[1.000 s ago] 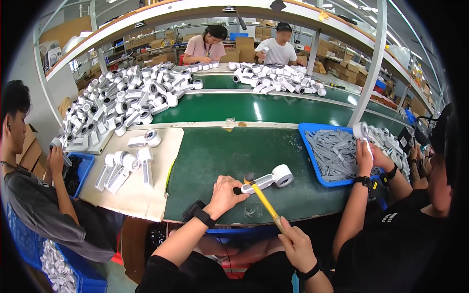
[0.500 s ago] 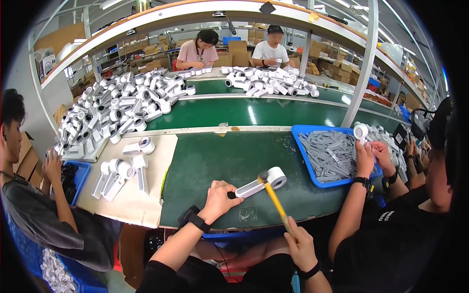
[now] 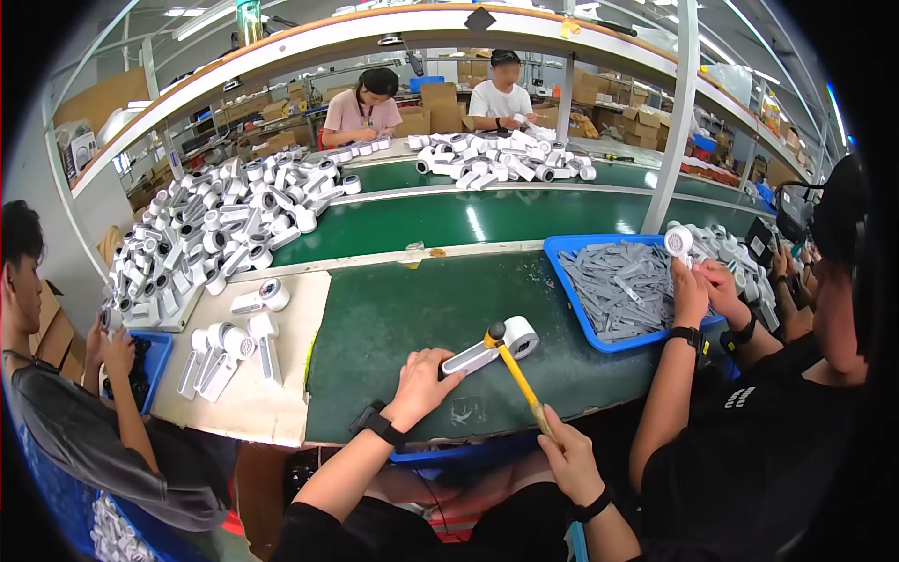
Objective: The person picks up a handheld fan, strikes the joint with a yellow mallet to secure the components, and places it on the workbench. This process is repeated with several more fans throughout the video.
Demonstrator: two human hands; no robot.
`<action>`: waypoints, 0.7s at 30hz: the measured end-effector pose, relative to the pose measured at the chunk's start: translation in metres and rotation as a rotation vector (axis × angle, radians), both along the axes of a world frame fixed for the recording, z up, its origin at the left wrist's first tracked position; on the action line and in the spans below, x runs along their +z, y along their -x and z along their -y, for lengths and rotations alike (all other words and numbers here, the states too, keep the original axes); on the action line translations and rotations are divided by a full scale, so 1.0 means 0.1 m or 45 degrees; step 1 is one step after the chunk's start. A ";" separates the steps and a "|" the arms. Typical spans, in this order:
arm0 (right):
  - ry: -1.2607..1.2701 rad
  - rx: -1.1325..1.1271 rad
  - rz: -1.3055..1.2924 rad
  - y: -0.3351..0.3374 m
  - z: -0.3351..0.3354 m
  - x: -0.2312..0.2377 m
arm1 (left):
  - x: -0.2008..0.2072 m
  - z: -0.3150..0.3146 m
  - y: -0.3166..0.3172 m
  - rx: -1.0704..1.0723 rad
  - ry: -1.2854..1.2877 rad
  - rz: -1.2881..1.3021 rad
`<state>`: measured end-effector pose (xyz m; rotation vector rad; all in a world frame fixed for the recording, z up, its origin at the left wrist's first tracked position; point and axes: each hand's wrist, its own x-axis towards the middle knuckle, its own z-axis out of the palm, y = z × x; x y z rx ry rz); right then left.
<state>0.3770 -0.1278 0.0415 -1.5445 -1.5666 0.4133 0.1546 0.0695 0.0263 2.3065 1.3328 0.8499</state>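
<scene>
A white handheld device [image 3: 520,330] with a round head and a grey strip along its handle lies on the green worktop. Its handle end is pinched between the thumb and fingers of my left hand [image 3: 421,386]. My right hand [image 3: 568,461] grips a hammer [image 3: 517,377] by its yellow handle. The hammer's dark head is over the device where handle and round head meet; whether it touches, I cannot tell. Each of my wrists wears a black band.
To the right, a blue tray [image 3: 599,345] holds many grey strips, and a co-worker's hands [image 3: 698,290] hold a similar device there. Several devices stand on a cardboard sheet [image 3: 272,421] at left. Beyond runs a green conveyor [image 3: 412,220] beside a large device pile [image 3: 225,215].
The hammer's head has shifted slightly on the device, its handle still in my right hand. My left hand keeps its pinch. The whole view has shifted a little.
</scene>
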 end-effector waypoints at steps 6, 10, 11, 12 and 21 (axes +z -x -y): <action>-0.034 -0.014 -0.347 0.02 0.15 -0.08 | 0.13 -0.02 -0.13 -0.196 0.655 0.671; 0.035 0.038 -0.607 0.03 0.29 -0.06 | 0.19 -0.20 0.30 -0.581 1.815 1.457; 0.036 0.042 -0.608 0.04 0.32 -0.05 | 0.23 -0.19 0.34 -0.577 1.813 1.459; 0.070 0.058 -0.612 0.05 0.35 -0.03 | 0.28 -0.16 0.37 -0.400 1.642 1.238; -0.072 0.245 0.035 0.24 0.05 0.29 | 0.04 -0.05 0.39 0.027 0.008 0.217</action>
